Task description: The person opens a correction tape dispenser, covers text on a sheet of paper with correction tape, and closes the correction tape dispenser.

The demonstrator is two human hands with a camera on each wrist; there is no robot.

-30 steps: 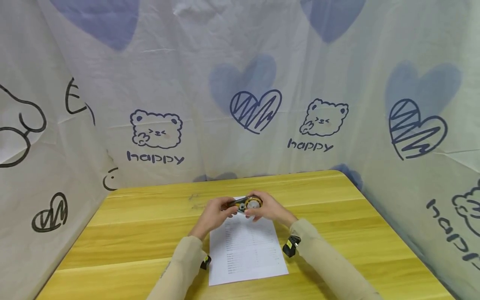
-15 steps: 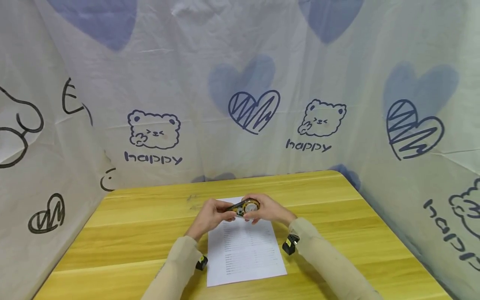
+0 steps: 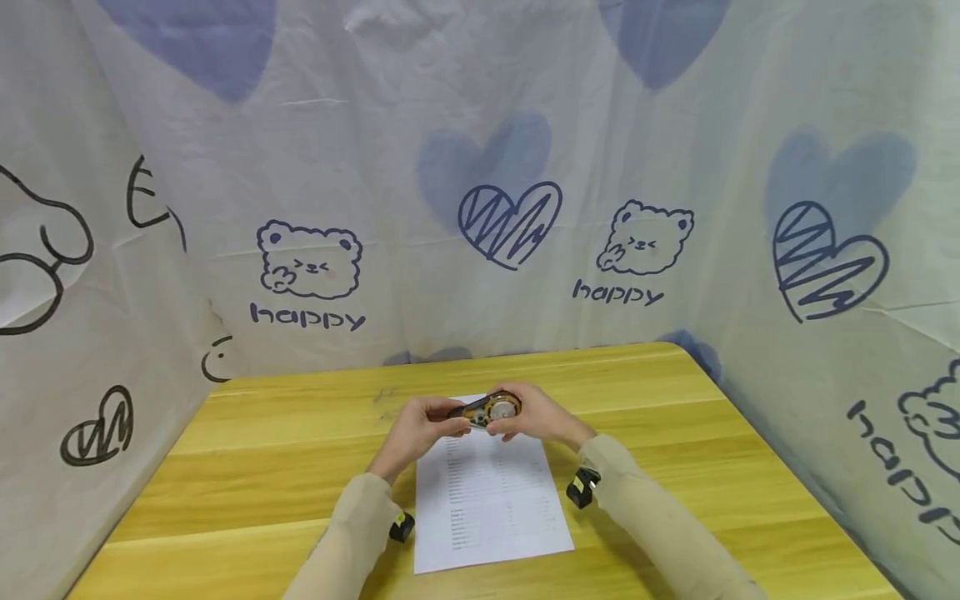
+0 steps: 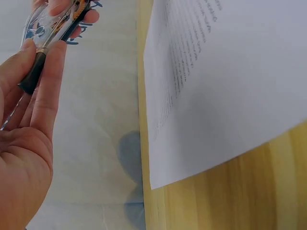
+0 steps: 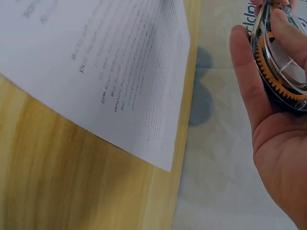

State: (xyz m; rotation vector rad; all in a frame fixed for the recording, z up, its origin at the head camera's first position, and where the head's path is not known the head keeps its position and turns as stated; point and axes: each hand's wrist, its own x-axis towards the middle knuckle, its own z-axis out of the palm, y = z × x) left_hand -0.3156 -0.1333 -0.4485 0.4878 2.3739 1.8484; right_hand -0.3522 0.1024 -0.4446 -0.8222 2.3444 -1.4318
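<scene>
A correction tape dispenser [image 3: 501, 407] is held in both hands above the upper part of a printed sheet of paper [image 3: 495, 517]. Its casing is clear, and an orange toothed wheel [image 5: 268, 67] shows inside. The left hand [image 3: 415, 431] pinches the narrow end, where a dark end piece [image 4: 32, 74] sits between thumb and fingers. At the round, wide end, the right hand [image 3: 536, 414] grips the casing with the thumb on its near face and fingers behind. Parts of the dispenser are covered by the fingers.
The paper lies on a yellow wood-grain table [image 3: 285, 467]. A pale curtain [image 3: 420, 300] with hearts, bears and the word "happy" encloses the table's back and sides. A small black device [image 3: 581, 487] is worn at the right wrist, and another black device [image 3: 402, 527] at the left.
Both hands keep their hold on the dispenser, which has tilted slightly between them. Hands and dispenser have otherwise stayed nearly in place over the paper.
</scene>
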